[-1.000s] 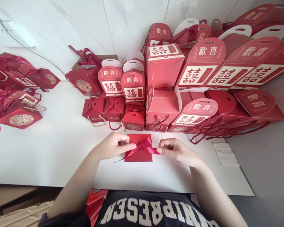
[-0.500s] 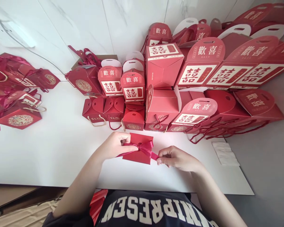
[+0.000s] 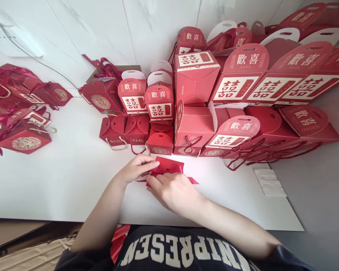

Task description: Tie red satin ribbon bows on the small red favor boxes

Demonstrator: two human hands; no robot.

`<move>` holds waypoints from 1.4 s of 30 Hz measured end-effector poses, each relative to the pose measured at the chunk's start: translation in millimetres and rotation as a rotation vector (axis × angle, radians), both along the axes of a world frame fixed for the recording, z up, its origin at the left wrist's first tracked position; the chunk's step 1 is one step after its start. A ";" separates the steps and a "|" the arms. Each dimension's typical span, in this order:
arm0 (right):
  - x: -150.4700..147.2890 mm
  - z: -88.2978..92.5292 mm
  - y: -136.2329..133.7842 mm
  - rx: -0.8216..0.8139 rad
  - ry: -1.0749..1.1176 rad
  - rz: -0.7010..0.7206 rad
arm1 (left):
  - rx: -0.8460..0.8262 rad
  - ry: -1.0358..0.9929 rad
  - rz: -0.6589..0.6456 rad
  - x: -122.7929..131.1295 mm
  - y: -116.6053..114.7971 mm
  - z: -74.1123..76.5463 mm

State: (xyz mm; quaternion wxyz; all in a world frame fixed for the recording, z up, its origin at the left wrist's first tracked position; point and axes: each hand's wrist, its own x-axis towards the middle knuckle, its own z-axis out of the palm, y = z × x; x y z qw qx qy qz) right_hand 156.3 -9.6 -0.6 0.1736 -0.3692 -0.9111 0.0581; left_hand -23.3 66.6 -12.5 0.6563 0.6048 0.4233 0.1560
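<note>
A small red gift box (image 3: 169,162) sits on the table in front of me, with a shiny dark-pink ribbon (image 3: 180,169) tied in a bow across its top. At the box's left side my left hand (image 3: 137,168) is closed, thumb and fingers pinching the ribbon's left part. My right hand (image 3: 173,190) lies across the front of the box, fingers pointing left, the fingertips closed at the ribbon's left end. It hides the bow's knot and much of the box. One ribbon tail (image 3: 193,180) sticks out to the right beneath this hand.
Red boxes with white panels (image 3: 238,88) are stacked behind and to the right; smaller boxes (image 3: 112,130) with cord handles stand behind my left hand. Ribbon-tied boxes (image 3: 24,139) are at the far left. A white tissue pack (image 3: 269,182) lies right, near the table (image 3: 73,180) edge.
My right hand has let go of the right ribbon tail and crossed left over the box to the ribbon's left end. My left hand has shifted slightly, still at the ribbon.
</note>
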 end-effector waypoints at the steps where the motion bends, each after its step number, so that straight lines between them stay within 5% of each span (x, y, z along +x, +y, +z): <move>1: -1.5 -1.1 2.5 -0.017 -0.025 0.001 | 0.014 -0.001 0.003 1.1 -0.7 -0.1; 8: 30.4 17.6 -3.8 -0.318 0.170 0.051 | 0.275 0.085 0.080 14.0 -12.0 0.7; 16: 60.0 0.6 -25.8 -0.386 0.226 -0.101 | 0.436 0.283 0.117 18.2 -22.2 3.4; 21: 93.6 10.3 -28.7 -0.816 0.238 0.025 | 0.353 0.257 0.099 15.6 -22.2 5.1; 23: 99.8 9.9 -24.7 -0.903 0.356 -0.130 | 0.323 0.254 0.094 15.7 -22.2 6.0; 27: 96.4 -4.6 -12.0 -0.803 0.435 -0.514 | 0.310 0.279 0.109 17.0 -23.1 4.9; 32: 92.0 -11.1 -13.0 -0.882 0.502 -0.317 | 0.404 0.327 0.150 19.4 -24.9 2.9; 38: 79.1 -10.9 -33.5 -1.238 0.486 -0.141 | 0.507 0.356 0.172 24.0 -27.6 2.5; 42: 85.9 -7.9 -27.6 -1.175 0.259 -0.008 | 0.556 0.449 0.175 25.7 -30.7 6.5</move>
